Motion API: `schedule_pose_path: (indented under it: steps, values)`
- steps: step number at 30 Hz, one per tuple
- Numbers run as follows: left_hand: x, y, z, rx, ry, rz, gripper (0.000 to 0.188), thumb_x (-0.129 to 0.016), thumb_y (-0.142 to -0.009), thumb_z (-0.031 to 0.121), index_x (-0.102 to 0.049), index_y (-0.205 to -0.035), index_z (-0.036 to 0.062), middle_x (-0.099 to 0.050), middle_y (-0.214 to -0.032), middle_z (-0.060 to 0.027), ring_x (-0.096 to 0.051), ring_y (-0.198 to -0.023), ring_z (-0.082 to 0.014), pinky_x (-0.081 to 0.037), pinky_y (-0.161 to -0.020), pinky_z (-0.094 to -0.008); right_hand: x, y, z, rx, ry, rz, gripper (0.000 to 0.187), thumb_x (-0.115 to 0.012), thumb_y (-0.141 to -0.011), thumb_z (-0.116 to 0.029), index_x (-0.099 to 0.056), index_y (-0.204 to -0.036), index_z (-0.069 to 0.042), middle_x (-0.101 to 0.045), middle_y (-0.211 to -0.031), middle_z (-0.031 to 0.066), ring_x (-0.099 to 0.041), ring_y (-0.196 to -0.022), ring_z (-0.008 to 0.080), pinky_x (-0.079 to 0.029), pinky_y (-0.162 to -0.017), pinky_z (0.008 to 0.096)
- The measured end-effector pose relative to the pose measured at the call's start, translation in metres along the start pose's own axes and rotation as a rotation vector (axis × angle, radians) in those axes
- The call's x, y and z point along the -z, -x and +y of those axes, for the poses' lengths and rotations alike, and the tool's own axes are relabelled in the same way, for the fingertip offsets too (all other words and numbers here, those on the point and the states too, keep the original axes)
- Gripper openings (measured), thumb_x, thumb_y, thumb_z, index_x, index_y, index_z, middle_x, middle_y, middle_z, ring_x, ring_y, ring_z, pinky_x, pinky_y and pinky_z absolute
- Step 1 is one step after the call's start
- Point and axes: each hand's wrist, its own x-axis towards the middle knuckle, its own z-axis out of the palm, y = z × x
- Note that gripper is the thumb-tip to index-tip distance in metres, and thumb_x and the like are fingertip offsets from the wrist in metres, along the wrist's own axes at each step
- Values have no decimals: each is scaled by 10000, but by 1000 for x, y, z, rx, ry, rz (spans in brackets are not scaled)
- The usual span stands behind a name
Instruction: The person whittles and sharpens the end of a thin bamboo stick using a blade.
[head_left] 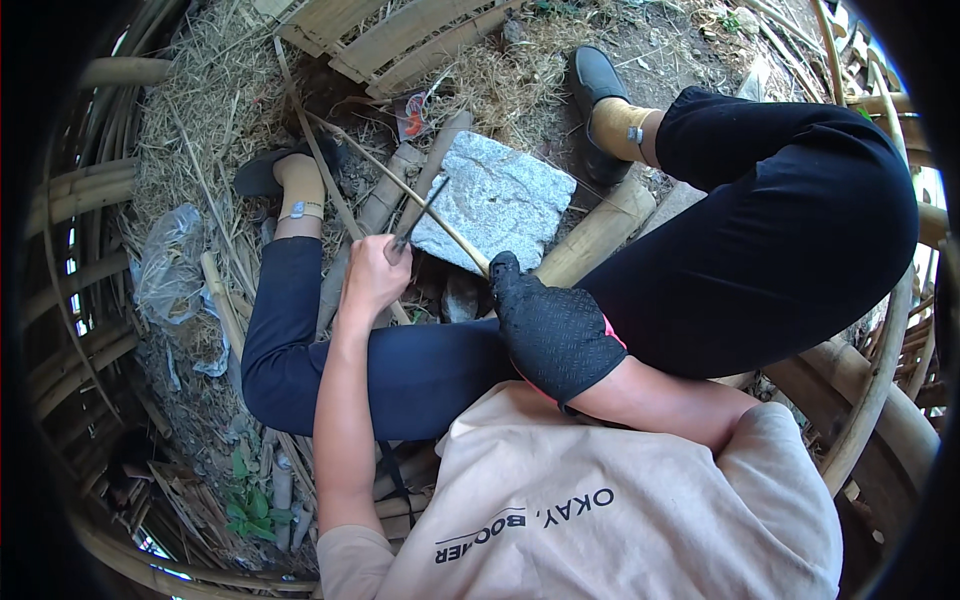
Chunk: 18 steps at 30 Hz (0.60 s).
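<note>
Sitting low amid straw (pixel 225 110) and bamboo, I am working with both hands close together in front of my body. My bare left hand (pixel 375 275) is closing around the handle of a slim dark knife (pixel 437 194), its blade pointing away from me and slightly to the right. My right hand (pixel 555 330), wearing a black glove, is gripping the near end of a thin, pale stick (pixel 455 236); its fingertips are hiding beneath the glove's back, so I cannot tell how they are wrapping around it.

The stick is running forward and leftward from my right hand, its long axis slanting past the front of my left hand. The right hand is lying nearest, right on its end, while the knife is crossing the stick's line just ahead of the left hand; whether steel and stick are touching, I cannot tell from this angle.

Beyond both hands, a rough grey stone slab (pixel 510 190) is lying under the stick's nearer stretch. A thick bamboo pole (pixel 600 230) is resting ahead of my right hand, and a clear plastic bag (pixel 172 265) is lying well to the left of my left hand.
</note>
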Motion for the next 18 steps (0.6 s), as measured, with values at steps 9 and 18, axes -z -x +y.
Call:
schedule_pose_path:
  steps: [9, 18]
  values:
    - [9, -15, -13, 105, -146, 93, 232, -610, -874, 160, -632, -784, -53, -626, -753, -293, -640, -793, -502, -494, -663, -521, 5, -1, -1, 25, -31, -13, 536, -536, -915, -35, -416, -1414, 123, -688, -908, 237, -719, -689, 370, -566, -599, 474]
    - [5, -13, -13, 106, -93, 80, 241, -591, -884, 168, -653, -807, -52, -641, -781, -300, -643, -839, -510, -506, -714, -536, 5, 0, -5, 22, 13, -25, 517, -527, -917, -34, -428, -1401, 115, -686, -892, 229, -721, -685, 357, -568, -605, 468]
